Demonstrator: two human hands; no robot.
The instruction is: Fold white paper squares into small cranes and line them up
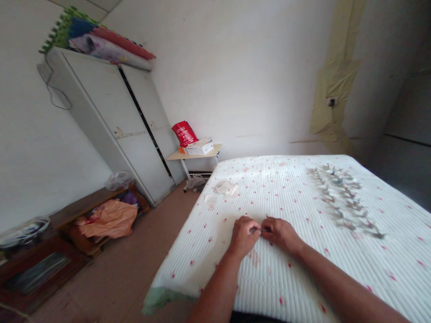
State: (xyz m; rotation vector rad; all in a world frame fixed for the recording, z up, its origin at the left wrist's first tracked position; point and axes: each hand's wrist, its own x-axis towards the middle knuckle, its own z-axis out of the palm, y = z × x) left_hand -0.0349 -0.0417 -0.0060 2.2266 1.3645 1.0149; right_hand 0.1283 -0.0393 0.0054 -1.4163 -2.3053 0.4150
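Observation:
Over the near part of the bed, my left hand and my right hand meet with bent fingers. Pinched between their fingertips is a small greyish folded piece of paper, mostly hidden by the fingers. Both hands are closed on it. To the right on the quilt stand several small folded paper cranes in rows, somewhat blurred. A small pile of printed paper sheets lies farther off to the left, with a loose sheet beside it.
A white quilt with red dots covers the bed. Beyond its left corner, a small table bears a red bag and a white box. A grey cabinet and a low wooden cabinet stand left.

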